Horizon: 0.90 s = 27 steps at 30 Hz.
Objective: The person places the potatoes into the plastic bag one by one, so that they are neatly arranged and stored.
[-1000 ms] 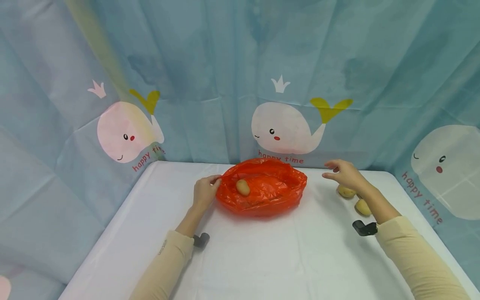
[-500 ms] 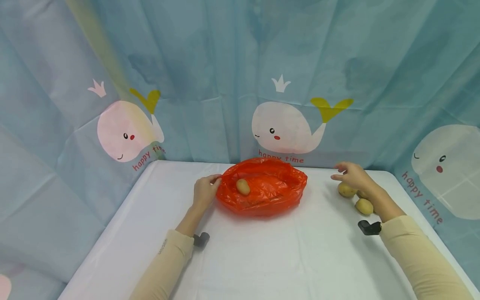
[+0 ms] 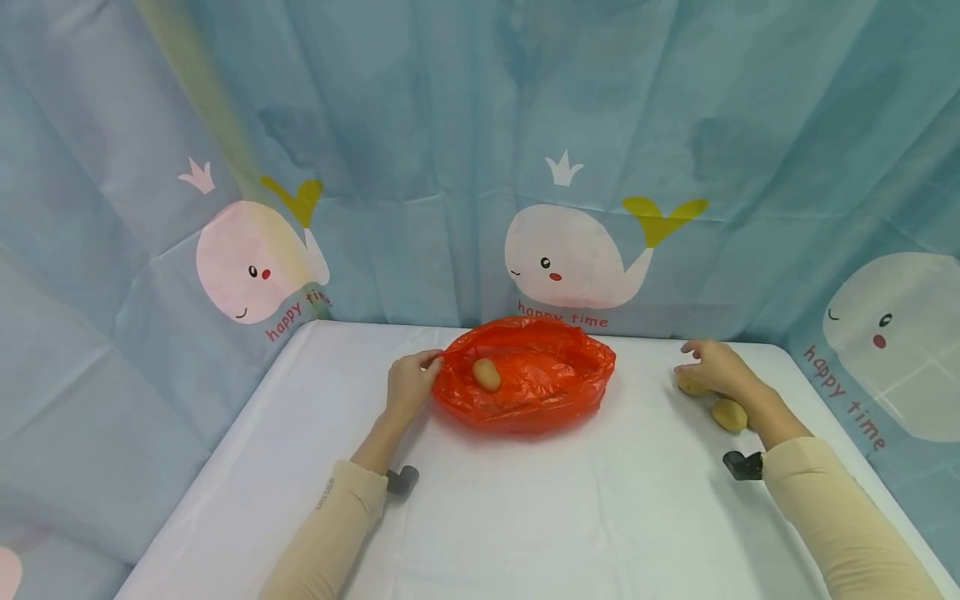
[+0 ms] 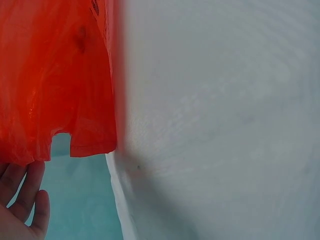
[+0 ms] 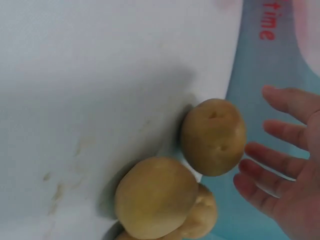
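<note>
My left hand (image 3: 407,385) pinches the left edge of a red plastic bag (image 3: 536,414), which lies with its mouth spread wide. One small potato (image 3: 486,375) is inside, at the bag's left. In the left wrist view the fingers (image 4: 31,187) touch the hem of the bag. On the right, my right hand (image 3: 722,368) hovers by a group of potatoes and partly hides them. The right wrist view shows its fingers spread and slightly bent, close beside the farthest potato (image 5: 213,137). A nearer potato (image 5: 156,197) overlaps others behind it.
A white cloth (image 3: 525,517) covers the table under the bag and potatoes. Behind the table hangs a blue curtain (image 3: 420,258) with whale prints, near the potatoes. Small brown smudges (image 5: 57,192) mark the cloth. A black wrist mount (image 3: 742,465) sticks out beside the right sleeve.
My right hand has moved rightward and lowered toward the potatoes, with its fingers still empty. The left hand and the bag have stayed put.
</note>
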Tool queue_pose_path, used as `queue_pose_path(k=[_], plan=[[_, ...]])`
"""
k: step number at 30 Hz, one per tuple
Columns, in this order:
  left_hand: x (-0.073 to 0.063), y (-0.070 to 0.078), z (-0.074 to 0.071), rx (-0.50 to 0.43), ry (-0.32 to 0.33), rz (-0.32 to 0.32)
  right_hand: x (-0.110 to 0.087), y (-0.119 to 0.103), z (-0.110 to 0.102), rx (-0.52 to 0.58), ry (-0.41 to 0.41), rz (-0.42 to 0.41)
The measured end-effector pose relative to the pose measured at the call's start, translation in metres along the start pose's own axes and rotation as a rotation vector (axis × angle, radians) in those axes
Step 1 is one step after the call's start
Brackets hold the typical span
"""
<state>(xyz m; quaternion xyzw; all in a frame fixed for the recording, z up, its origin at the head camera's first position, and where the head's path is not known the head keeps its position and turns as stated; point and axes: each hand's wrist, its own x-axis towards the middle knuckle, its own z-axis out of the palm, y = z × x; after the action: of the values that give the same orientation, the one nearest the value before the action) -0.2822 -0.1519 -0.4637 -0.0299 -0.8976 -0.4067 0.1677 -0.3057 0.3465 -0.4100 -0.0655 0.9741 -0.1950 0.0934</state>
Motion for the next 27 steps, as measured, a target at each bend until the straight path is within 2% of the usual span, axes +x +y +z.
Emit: queue_pose_path(k=[5, 12, 20, 27], plan=[[0.0, 0.0, 0.0, -0.004, 0.0, 0.0, -0.001, 0.004, 0.003, -0.096, 0.029, -0.033], [-0.001, 0.002, 0.001, -0.006, 0.0, -0.001, -0.004, 0.01, 0.009, -0.175, 0.016, -0.032], [-0.002, 0.003, 0.0, -0.003, 0.0, 0.002, -0.001, 0.012, 0.015, -0.186, 0.016, -0.037], [-0.002, 0.003, 0.0, -0.003, -0.001, -0.006, 0.002, 0.012, 0.017, -0.184, -0.019, 0.019]])
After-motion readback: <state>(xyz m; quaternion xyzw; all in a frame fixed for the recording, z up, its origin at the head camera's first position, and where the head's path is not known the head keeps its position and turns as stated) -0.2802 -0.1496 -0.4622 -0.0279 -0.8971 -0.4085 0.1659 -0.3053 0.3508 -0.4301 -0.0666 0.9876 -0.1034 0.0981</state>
